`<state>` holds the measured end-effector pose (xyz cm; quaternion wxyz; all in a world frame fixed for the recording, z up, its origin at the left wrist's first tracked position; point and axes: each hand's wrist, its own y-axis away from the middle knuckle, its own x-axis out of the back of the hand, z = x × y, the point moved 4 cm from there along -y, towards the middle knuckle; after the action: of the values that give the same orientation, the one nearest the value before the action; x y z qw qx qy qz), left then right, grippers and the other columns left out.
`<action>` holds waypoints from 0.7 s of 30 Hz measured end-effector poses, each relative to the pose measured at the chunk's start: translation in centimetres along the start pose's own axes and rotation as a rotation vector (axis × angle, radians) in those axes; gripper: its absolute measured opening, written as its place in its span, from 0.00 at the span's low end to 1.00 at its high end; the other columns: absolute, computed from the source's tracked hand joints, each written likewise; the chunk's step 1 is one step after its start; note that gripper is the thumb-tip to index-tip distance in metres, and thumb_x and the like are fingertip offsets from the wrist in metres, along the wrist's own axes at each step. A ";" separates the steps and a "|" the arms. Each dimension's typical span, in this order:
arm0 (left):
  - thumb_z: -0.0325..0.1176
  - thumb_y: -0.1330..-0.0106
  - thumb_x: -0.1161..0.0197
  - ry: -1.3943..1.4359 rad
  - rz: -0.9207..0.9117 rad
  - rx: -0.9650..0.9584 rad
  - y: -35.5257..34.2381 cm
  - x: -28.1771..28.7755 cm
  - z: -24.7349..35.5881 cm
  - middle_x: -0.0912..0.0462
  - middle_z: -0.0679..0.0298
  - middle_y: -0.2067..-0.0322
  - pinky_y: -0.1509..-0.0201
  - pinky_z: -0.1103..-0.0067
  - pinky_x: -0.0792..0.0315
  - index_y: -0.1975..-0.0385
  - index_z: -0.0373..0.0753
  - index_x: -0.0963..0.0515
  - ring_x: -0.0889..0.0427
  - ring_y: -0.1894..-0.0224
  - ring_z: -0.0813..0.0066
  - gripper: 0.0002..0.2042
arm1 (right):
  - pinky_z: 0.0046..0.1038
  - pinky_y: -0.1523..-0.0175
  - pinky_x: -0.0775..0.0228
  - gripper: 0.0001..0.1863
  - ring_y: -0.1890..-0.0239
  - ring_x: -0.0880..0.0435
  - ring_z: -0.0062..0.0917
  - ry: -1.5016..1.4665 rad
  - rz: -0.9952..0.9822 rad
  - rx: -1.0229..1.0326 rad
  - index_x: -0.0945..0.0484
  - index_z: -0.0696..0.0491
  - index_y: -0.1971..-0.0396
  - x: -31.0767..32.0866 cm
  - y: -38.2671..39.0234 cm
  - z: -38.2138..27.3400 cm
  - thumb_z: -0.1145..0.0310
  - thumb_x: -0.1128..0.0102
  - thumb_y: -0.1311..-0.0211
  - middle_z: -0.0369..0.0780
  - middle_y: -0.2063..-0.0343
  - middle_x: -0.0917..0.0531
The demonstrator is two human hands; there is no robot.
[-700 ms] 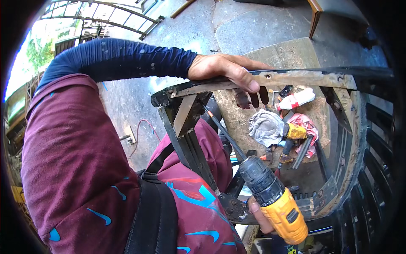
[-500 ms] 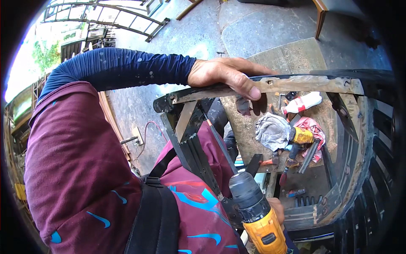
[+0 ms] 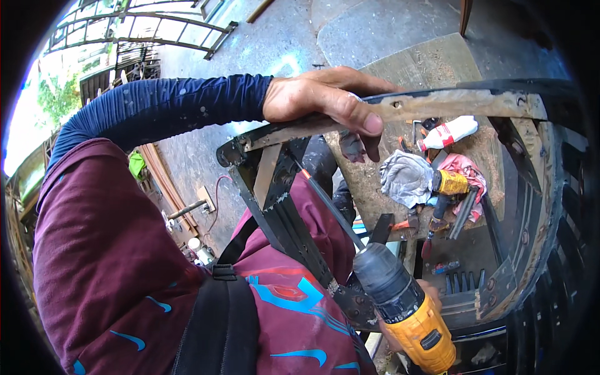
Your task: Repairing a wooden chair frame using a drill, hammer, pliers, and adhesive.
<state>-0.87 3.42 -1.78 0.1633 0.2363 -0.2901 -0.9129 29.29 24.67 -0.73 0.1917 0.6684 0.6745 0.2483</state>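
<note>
My left hand (image 3: 328, 103) is closed over the rail of an upturned black wooden chair frame (image 3: 456, 103), thumb on the near side, fingers curled beneath. Bare wood shows along the rail's edge. In my right hand (image 3: 430, 292), mostly hidden behind the tool, is a yellow and black cordless drill (image 3: 412, 312). Its long bit (image 3: 328, 203) points up and left into the frame's corner, beside a diagonal wooden brace (image 3: 267, 175). Whether the tip touches a screw there I cannot tell.
Below the frame, a dusty board (image 3: 400, 72) carries a white cloth (image 3: 406, 179), a pink cloth (image 3: 459, 164), a white bottle with a red label (image 3: 450, 132) and another yellow and black power tool (image 3: 451, 182). A ladder-like frame (image 3: 144, 25) stands at far left; a hammer (image 3: 187, 209) lies on the floor.
The drill has shifted slightly right in the view, its bit still directed at the corner. My left hand keeps its hold on the rail, and the whole view has moved a little.
</note>
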 end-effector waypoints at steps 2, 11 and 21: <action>0.49 0.36 0.35 0.019 0.011 -0.031 -0.1 0.0 0.3 0.15 0.50 0.59 0.52 0.75 0.22 0.32 0.26 0.39 0.16 0.59 0.71 0.40 | 0.34 0.57 0.24 0.27 0.63 0.17 0.34 0.004 -0.064 0.093 0.23 0.56 0.63 0.0 0.3 0.2 0.61 0.22 0.64 0.41 0.67 0.19; 0.47 0.34 0.36 0.048 -0.050 -0.067 -0.2 0.3 -0.2 0.16 0.51 0.58 0.48 0.75 0.23 0.32 0.25 0.40 0.16 0.57 0.70 0.39 | 0.31 0.57 0.25 0.11 0.66 0.18 0.31 -0.157 -0.569 -0.108 0.24 0.54 0.65 -1.4 0.0 -0.8 0.65 0.35 0.43 0.40 0.72 0.19; 0.45 0.34 0.36 0.138 -0.135 -0.082 -0.7 0.1 -0.8 0.18 0.51 0.53 0.45 0.73 0.23 0.29 0.28 0.44 0.16 0.53 0.67 0.40 | 0.45 0.66 0.28 0.11 0.81 0.24 0.33 -1.418 -0.481 -0.580 0.28 0.56 0.62 -3.5 -0.3 -3.1 0.66 0.45 0.42 0.38 0.82 0.27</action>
<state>-0.63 3.59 -2.85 0.1303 0.3108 -0.2239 -0.9145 27.29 20.95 1.34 0.7887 0.4269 0.4263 -0.1181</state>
